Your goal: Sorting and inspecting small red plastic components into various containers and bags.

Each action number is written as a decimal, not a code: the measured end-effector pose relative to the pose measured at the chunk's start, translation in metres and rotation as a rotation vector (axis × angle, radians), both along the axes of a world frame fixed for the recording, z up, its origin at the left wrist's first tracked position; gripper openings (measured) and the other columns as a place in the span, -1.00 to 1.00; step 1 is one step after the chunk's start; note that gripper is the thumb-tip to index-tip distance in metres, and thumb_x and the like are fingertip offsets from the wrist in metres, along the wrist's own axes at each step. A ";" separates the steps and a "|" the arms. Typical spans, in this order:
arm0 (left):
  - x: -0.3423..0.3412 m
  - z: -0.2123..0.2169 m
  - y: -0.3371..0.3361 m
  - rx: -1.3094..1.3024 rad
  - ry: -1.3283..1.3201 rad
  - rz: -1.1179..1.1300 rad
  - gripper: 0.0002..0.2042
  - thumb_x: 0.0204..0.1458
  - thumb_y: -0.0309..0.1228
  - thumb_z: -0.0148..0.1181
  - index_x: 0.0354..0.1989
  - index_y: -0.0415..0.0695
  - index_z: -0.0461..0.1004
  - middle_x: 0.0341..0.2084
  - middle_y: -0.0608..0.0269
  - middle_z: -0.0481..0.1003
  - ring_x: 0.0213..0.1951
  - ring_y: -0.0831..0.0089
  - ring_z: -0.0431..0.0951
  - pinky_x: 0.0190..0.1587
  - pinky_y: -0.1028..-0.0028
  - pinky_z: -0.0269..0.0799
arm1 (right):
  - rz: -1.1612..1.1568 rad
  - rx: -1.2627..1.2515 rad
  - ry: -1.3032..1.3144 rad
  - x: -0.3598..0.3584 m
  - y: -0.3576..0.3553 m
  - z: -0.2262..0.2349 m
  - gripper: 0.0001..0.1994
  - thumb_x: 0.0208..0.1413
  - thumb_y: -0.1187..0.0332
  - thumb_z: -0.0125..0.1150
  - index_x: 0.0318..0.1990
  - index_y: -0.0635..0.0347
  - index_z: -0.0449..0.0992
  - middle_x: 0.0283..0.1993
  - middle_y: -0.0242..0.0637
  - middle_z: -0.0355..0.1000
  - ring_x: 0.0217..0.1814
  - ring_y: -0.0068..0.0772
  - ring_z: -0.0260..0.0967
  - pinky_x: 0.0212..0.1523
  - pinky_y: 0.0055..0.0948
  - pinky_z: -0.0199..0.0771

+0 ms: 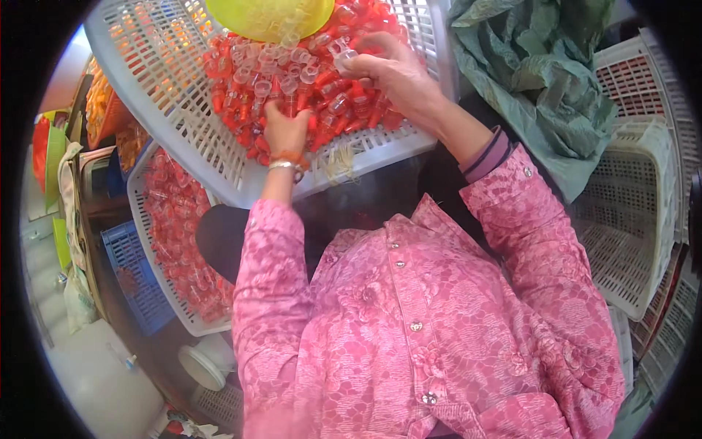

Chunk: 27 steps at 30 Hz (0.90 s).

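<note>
Seemingly at risk of spilling, small red and clear plastic pieces (292, 88) heap in a tilted white basket (157, 66) at upper centre, left hand (285, 132) buried with fingers curled among them, right hand (384, 73) pinching one clear piece.

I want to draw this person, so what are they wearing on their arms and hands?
Both arms have long pink sleeves with a lacy flower pattern and small shiny buttons. A striped purple cuff peeks out at the right hand. The left hand has an orange band and a silvery bracelet at the wrist. No gloves.
</note>
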State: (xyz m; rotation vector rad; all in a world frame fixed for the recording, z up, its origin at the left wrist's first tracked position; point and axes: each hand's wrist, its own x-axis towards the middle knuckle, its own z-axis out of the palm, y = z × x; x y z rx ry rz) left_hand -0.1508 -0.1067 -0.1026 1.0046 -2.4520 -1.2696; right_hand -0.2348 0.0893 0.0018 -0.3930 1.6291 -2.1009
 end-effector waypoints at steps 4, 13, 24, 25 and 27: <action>0.018 -0.020 -0.009 0.182 0.145 0.036 -0.54 -0.20 -0.29 0.35 -0.17 -0.28 0.35 -0.38 -0.18 0.52 -0.30 -0.01 0.56 -0.26 0.19 0.46 | 0.118 -0.113 -0.138 -0.002 -0.003 -0.001 -0.58 -0.01 0.31 0.22 0.00 0.30 0.37 -0.18 -0.26 0.46 -0.24 -0.51 0.46 -0.23 -0.58 0.39; -0.025 -0.006 0.021 -0.357 -0.233 0.113 -0.52 -0.21 -0.21 0.33 -0.19 -0.30 0.39 -0.29 -0.06 0.52 -0.29 0.05 0.54 -0.15 0.20 0.42 | 0.164 0.104 -0.070 0.000 -0.004 -0.011 -0.64 0.07 0.31 0.15 0.02 0.20 0.34 -0.18 -0.38 0.45 -0.28 -0.63 0.41 -0.39 -0.63 0.31; 0.045 0.043 0.021 1.250 0.482 0.074 -0.69 -0.08 -0.51 0.25 -0.14 -0.19 0.36 -0.24 0.15 0.48 -0.20 0.29 0.53 -0.19 0.24 0.50 | 0.304 0.203 0.081 -0.009 -0.003 -0.018 -0.72 0.09 0.30 0.20 -0.10 0.27 0.47 -0.25 -0.37 0.48 -0.30 -0.61 0.44 -0.31 -0.62 0.38; 0.046 0.047 0.021 1.249 0.488 0.079 -0.69 -0.08 -0.51 0.25 -0.14 -0.19 0.36 -0.24 0.15 0.48 -0.20 0.29 0.53 -0.19 0.24 0.50 | 0.357 0.197 0.093 -0.009 -0.005 -0.019 -0.72 0.09 0.30 0.20 -0.10 0.28 0.47 -0.25 -0.35 0.48 -0.29 -0.60 0.45 -0.28 -0.60 0.40; 0.048 0.054 0.026 1.201 0.492 0.089 -0.69 -0.04 -0.51 0.23 -0.13 -0.18 0.31 -0.24 0.16 0.47 -0.20 0.31 0.52 -0.20 0.26 0.50 | 0.394 0.229 0.107 -0.004 -0.006 -0.023 -0.70 0.09 0.29 0.20 -0.10 0.29 0.47 -0.26 -0.34 0.48 -0.28 -0.60 0.45 -0.26 -0.59 0.41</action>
